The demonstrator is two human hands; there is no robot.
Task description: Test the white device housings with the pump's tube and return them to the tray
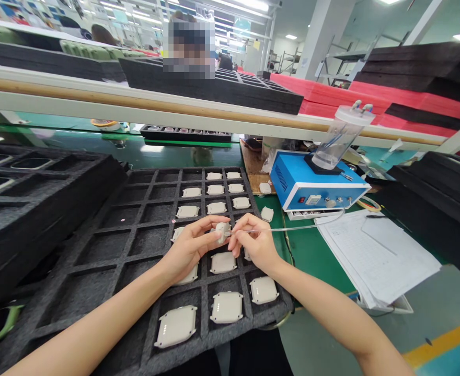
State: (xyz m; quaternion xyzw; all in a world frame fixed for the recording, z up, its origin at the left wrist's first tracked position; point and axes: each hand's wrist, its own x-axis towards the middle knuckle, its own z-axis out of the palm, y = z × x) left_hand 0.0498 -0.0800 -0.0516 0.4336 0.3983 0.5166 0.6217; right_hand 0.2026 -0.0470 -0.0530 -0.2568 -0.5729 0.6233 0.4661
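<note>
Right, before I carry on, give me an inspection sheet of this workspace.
Surface: green tabletop bearing a black foam tray.
Job's things: pale watch-shaped cases in tray cells; small pale piece in hand.
Clutter: papers at right; two similar cases outside the tray.
Fingers: left fingers hold the piece; right fingers hold a transparent tube's thin end beside it; contact unclear.
Cables: tube runs to blue machine.
Surroundings: black foam stacks both sides; red foam behind.

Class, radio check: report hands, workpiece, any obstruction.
Left hand holding small pale case. Right hand pinching thin clear tube beside it. Foam tray beneath. No obstruction visible.
</note>
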